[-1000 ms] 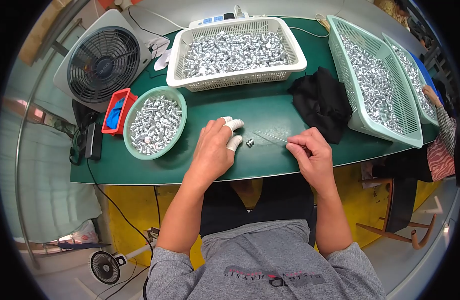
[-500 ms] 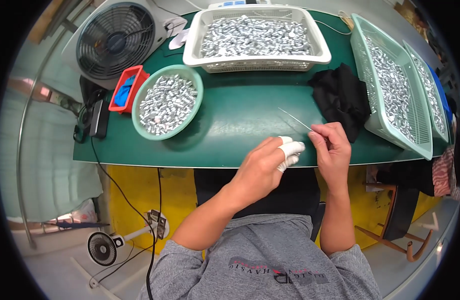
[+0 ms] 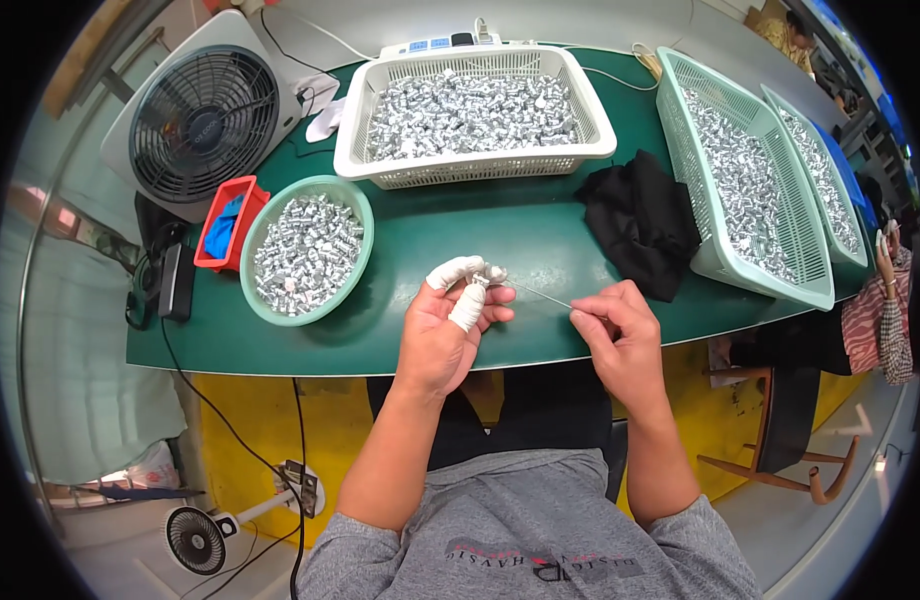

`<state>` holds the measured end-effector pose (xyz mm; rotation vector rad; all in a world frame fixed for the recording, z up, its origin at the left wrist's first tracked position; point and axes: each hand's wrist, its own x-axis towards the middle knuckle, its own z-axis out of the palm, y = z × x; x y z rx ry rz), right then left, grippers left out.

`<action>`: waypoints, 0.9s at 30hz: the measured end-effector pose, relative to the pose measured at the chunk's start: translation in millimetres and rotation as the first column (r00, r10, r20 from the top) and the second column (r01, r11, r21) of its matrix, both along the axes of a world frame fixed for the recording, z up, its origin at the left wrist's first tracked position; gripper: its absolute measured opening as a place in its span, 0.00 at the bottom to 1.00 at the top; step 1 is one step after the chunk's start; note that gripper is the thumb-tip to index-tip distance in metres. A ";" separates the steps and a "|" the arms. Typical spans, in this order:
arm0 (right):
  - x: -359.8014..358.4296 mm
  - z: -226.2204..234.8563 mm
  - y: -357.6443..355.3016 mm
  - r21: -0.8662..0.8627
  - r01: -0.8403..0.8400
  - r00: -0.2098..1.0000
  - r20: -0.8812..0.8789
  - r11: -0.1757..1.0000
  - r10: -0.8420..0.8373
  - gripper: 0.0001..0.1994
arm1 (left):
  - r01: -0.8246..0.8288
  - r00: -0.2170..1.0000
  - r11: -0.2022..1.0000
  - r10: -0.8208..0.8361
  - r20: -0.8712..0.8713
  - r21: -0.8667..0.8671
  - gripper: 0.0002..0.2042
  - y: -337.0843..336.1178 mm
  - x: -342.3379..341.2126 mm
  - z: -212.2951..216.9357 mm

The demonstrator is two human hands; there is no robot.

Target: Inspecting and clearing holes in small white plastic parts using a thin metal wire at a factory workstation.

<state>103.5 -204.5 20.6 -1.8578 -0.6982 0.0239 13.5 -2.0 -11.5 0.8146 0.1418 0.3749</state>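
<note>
White tape is being worn on the left hand (image 3: pixel 442 325) fingertips (image 3: pixel 468 306), likely as protection. A small silver piece (image 3: pixel 492 273) is being pinched there above the green table (image 3: pixel 500 235). A thin wire (image 3: pixel 542 293) is being held in the closed right hand (image 3: pixel 620 335), its tip aimed at the piece, seemingly for threading.

Bright, even light; bent fisheye edges

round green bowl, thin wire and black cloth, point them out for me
round green bowl (image 3: pixel 365 222), head view, on its bare right rim
thin wire (image 3: pixel 542 294), head view, mid-length between the two hands
black cloth (image 3: pixel 640 222), head view, middle of the crumpled heap
</note>
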 end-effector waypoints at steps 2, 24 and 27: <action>-4.7 -0.9 -4.3 0.040 -0.011 0.999 -0.053 0.999 0.013 0.05 | 0.016 1.000 0.997 -0.016 -0.008 -0.070 0.16 0.0 -0.2 5.1; -19.8 12.5 -1.4 0.204 -0.088 0.959 -0.246 0.975 0.138 0.03 | 0.085 0.996 0.989 -0.081 0.041 -0.121 0.13 7.3 -2.0 -7.0; -20.1 12.6 -1.6 0.204 -0.083 0.960 -0.247 0.976 0.133 0.03 | 0.091 0.995 0.988 -0.086 0.041 -0.125 0.13 7.4 -2.4 -7.3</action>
